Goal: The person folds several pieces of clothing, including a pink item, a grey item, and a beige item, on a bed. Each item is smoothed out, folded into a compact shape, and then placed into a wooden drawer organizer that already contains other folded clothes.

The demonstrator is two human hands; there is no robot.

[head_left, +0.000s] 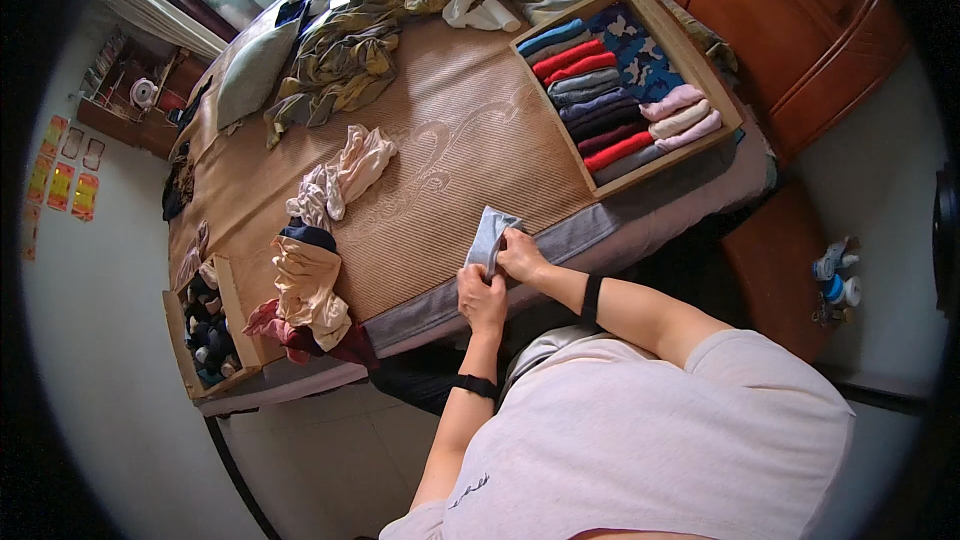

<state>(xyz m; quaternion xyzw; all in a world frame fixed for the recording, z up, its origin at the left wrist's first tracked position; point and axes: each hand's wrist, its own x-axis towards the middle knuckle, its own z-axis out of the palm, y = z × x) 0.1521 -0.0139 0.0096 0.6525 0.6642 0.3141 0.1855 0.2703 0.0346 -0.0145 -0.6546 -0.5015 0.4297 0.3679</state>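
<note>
Both hands grip a small light-grey folded garment (490, 230) just above the bed's near edge; its exact kind does not show. My left hand (482, 298) pinches its lower end, thumb on top. At its right side, my right hand (520, 255) is closed on the edge, fingers curled. To the right on the bed stands a wooden drawer (648, 176) holding a row of rolled or folded clothes (600, 105) in blue, red, grey and dark purple. A short stack of pink and cream folded clothes (682, 118) and a blue camouflage cloth (640, 45) lie beside that row.
Loose garments (310, 280) in beige, white and dark red lie heaped left of my hands. A second wooden box (232, 315) with dark socks-like bundles sits at the bed's left corner. Crumpled bedding (350, 45) and a pillow (258, 75) lie farther back. A brown headboard (780, 20) rises at right.
</note>
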